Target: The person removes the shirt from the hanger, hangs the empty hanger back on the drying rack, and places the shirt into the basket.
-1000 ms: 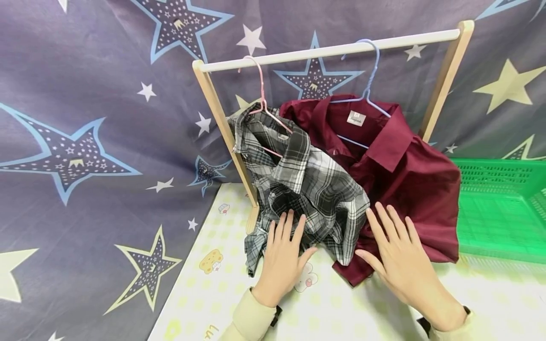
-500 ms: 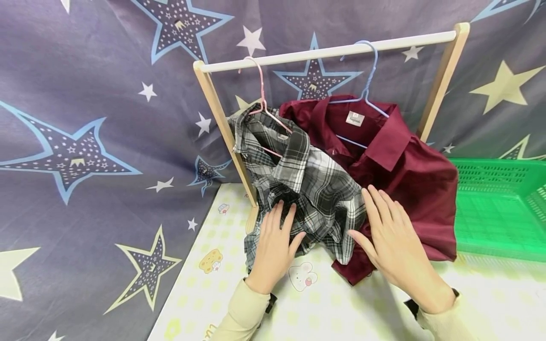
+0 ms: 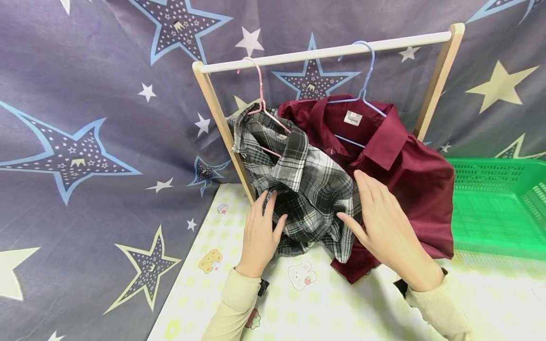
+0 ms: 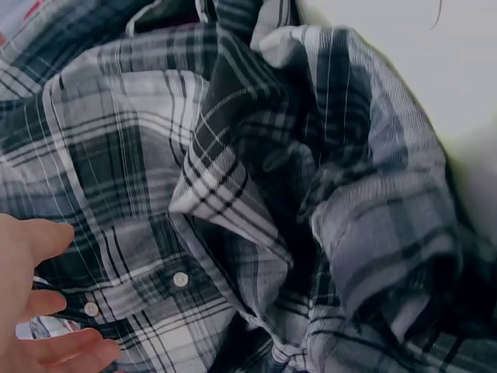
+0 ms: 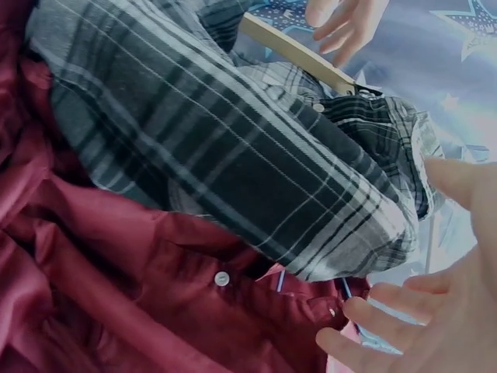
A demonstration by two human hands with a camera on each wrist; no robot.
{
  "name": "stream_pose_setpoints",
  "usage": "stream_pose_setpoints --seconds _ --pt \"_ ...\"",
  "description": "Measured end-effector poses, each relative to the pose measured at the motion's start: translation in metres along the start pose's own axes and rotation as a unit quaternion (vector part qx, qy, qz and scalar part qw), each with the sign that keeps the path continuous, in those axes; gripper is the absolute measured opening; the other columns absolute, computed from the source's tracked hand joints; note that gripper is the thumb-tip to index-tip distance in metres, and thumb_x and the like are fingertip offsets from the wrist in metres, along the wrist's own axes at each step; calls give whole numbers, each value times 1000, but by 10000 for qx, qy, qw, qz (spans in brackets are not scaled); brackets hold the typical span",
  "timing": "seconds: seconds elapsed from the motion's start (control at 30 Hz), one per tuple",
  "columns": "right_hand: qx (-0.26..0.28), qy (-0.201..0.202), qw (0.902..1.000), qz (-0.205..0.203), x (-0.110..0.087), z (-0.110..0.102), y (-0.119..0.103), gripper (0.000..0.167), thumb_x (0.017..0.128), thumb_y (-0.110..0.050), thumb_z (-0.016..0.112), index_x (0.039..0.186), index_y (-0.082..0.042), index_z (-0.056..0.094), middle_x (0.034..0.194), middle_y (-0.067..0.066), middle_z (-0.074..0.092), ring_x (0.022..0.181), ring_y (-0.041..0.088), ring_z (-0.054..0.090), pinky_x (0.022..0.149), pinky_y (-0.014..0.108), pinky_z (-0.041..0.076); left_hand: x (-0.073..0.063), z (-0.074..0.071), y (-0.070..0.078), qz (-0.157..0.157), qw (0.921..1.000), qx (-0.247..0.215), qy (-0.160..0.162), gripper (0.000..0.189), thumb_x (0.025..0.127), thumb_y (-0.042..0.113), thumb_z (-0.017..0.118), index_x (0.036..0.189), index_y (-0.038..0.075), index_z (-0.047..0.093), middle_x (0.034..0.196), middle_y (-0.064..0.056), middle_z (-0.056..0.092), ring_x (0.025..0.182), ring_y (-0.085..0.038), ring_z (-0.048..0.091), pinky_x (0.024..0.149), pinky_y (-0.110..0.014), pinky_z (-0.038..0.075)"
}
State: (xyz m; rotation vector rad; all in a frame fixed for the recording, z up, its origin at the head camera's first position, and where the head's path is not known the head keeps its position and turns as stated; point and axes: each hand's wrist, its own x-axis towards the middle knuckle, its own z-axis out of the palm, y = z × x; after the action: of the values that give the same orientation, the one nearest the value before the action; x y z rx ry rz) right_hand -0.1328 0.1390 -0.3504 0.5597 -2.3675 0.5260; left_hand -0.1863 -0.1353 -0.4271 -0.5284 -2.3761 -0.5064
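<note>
In the head view, a black, grey and white plaid shirt [image 3: 322,177] hangs from a pink hanger [image 3: 261,87]. Beside and partly behind it, a maroon shirt [image 3: 426,189] is on a blue hanger [image 3: 368,78]. My left hand [image 3: 258,239] is at the plaid shirt's lower left, fingers loosely extended. At that shirt's right side, in front of the maroon one, is my right hand [image 3: 386,227], thumb spread from extended fingers. Neither hand grips cloth; the views do not settle whether fingertips touch it. White buttons [image 4: 180,280] show on the plaid front in the left wrist view.
A small rack with a white rail [image 3: 307,58] and wooden posts [image 3: 439,80] carries both hangers. A green plastic basket [image 3: 490,213] stands at the right. The patterned tabletop [image 3: 222,303] lies below, and a star-print cloth [image 3: 85,227] forms the backdrop.
Both hands have moved left and farther from me, over the front of the shirts. The plaid shirt's right side has shifted slightly left.
</note>
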Motion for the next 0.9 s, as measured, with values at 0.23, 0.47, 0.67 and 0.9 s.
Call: stream_pose_setpoints --seconds 0.23,0.47,0.67,0.9 --pt "126 202 9997 -41 11 -1 -5 74 95 -38 61 149 4 33 143 24 46 128 38 47 109 49 36 10 2 -8 -54 9999 26 98 63 96 26 66 150 7 39 147 -17 44 132 -33 48 110 -48 40" --pt "214 331 9992 -41 23 -3 -9 71 93 -32 66 147 4 36 138 24 48 125 36 48 106 48 39 16 3 -17 -318 9995 -65 28 63 99 27 61 153 10 35 147 -19 45 130 -33 49 110 -47 39" --pt "263 398 9988 -106 36 -3 -12 68 93 -26 69 145 5 39 134 24 49 121 36 49 104 47 42 19 6 -27 -550 9983 -147 111 59 99 27 60 151 7 38 145 -18 46 129 -34 49 107 -48 42" --pt "267 438 9986 -111 47 1 -14 64 93 -25 70 143 5 42 134 23 50 119 35 50 103 47 42 25 9 -38 -705 9961 -245 471 63 96 20 64 151 4 37 143 -22 44 130 -36 46 105 -50 42"
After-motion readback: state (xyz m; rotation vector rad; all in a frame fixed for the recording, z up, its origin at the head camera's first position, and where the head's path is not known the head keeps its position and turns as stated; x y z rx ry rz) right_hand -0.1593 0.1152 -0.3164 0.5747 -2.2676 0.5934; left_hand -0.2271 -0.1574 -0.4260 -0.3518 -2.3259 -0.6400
